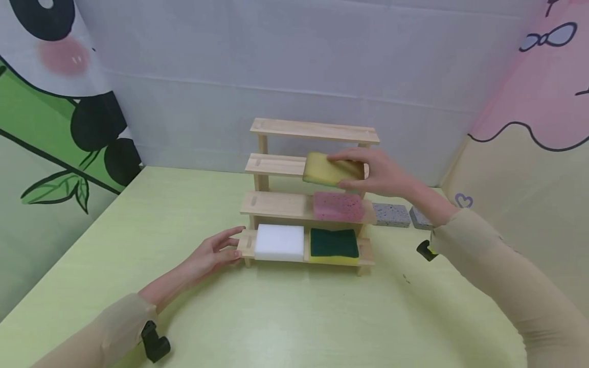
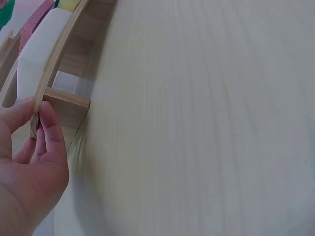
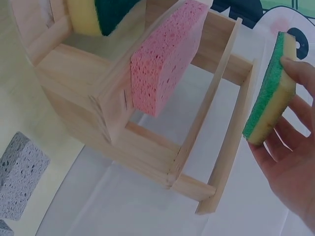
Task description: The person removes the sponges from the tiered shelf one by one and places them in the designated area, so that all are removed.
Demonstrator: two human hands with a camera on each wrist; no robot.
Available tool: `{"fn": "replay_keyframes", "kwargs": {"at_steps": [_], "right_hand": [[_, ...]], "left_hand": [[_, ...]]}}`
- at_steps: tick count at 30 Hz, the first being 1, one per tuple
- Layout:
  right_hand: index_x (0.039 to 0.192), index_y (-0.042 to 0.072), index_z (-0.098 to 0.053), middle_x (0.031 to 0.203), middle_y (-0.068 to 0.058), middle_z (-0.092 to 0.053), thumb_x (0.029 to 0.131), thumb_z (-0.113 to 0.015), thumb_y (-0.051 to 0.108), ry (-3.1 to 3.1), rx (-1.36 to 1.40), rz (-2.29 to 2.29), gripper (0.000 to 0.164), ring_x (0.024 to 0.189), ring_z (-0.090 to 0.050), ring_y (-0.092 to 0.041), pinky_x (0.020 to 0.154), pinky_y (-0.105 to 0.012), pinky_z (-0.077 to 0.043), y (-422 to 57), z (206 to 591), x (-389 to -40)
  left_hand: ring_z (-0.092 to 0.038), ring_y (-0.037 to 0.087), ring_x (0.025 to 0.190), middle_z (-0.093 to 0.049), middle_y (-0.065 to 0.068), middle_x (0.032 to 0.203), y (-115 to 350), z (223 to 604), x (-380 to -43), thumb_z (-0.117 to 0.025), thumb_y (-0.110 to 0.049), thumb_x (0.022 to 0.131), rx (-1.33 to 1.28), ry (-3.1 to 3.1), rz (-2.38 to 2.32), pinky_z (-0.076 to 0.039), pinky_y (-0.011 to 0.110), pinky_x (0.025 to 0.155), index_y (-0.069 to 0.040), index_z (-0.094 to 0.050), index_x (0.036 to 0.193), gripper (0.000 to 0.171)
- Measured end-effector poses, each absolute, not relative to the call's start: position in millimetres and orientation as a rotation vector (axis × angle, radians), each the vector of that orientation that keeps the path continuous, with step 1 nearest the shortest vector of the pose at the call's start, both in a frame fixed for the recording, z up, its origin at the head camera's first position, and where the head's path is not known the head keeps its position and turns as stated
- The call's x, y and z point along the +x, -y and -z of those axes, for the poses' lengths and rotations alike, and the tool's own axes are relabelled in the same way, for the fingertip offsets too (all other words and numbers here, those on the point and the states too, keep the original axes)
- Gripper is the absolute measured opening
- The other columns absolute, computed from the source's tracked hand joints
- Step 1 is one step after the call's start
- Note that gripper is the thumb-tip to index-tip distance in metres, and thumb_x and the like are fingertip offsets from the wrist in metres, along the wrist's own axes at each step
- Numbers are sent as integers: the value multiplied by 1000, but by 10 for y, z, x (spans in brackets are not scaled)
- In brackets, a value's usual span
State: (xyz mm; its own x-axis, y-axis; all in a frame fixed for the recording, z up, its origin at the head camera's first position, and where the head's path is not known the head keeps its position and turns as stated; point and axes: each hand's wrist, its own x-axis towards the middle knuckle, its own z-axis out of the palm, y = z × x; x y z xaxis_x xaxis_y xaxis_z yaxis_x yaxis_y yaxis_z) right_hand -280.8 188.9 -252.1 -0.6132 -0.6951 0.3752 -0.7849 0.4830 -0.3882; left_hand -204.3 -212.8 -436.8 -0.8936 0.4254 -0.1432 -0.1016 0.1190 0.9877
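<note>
My right hand point(image 1: 379, 171) grips a yellow sponge point(image 1: 324, 169) with a green scouring side point(image 3: 266, 88), held in front of the third step of a wooden tiered rack point(image 1: 276, 204). With thumb and fingers my left hand point(image 2: 42, 157) pinches the left end of the lowest step point(image 1: 247, 243). On that step lie a white sponge point(image 1: 279, 242) and, to its right, a yellow sponge with a dark green top point(image 1: 333, 243). A pink sponge point(image 1: 338, 206) sits at the right of the second step. The top step point(image 1: 315, 130) bears nothing.
Two speckled grey blocks lie on the table right of the rack: one grey block point(image 1: 391, 215) close to it, another grey block point(image 1: 420, 219) partly behind my right forearm. A pale cloth wall point(image 1: 294, 61) stands behind, with printed side panels point(image 1: 529, 102).
</note>
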Motion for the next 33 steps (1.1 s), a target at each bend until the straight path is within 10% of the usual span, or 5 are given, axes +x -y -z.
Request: {"fn": "replay_keyframes", "kwargs": {"at_steps": [33], "right_hand": [[147, 31, -45, 143, 1, -52, 89, -74, 15, 2738, 898, -871, 67, 117, -44, 2, 96, -7, -33, -2897, 2514, -2664]], "left_hand": [[-64, 8, 104, -56, 6, 125, 2122, 4376, -2043, -62, -13, 97, 319, -2015, -1834, -56, 24, 90, -9, -23, 157, 71]]}}
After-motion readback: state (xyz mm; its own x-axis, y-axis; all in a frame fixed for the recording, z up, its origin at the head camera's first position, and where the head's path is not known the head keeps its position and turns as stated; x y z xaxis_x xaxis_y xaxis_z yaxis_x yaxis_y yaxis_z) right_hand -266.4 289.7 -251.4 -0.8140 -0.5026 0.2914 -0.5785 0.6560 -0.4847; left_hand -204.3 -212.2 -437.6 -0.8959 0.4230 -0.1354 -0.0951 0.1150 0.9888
